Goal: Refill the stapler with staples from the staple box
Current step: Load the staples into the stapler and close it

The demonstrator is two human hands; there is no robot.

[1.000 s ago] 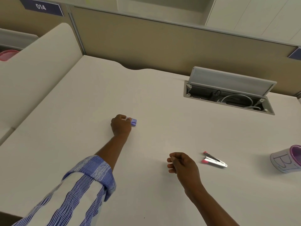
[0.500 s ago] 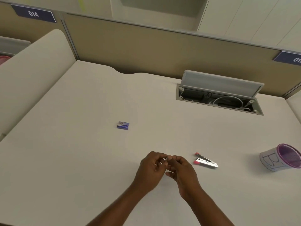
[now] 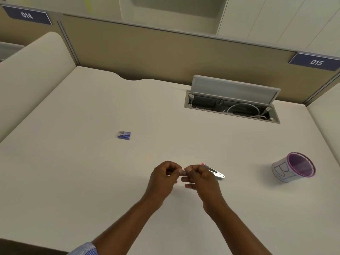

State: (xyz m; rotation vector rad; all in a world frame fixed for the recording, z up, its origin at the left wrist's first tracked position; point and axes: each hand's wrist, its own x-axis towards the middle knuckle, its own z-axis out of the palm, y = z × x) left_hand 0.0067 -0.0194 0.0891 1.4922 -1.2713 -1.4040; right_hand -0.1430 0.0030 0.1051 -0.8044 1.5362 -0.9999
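Hands: your left hand (image 3: 162, 178) and right hand (image 3: 199, 178) pinch together; anything between the fingertips is too small to tell.
Stapler (image 3: 216, 173): lies open behind your right hand; I'd align carefully before loading.

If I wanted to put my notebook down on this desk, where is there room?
Bare desk lies left of the hands, below the staple box, and between that box and the cable hatch. It is crowded where both hands meet beside the stapler, near the purple cup.
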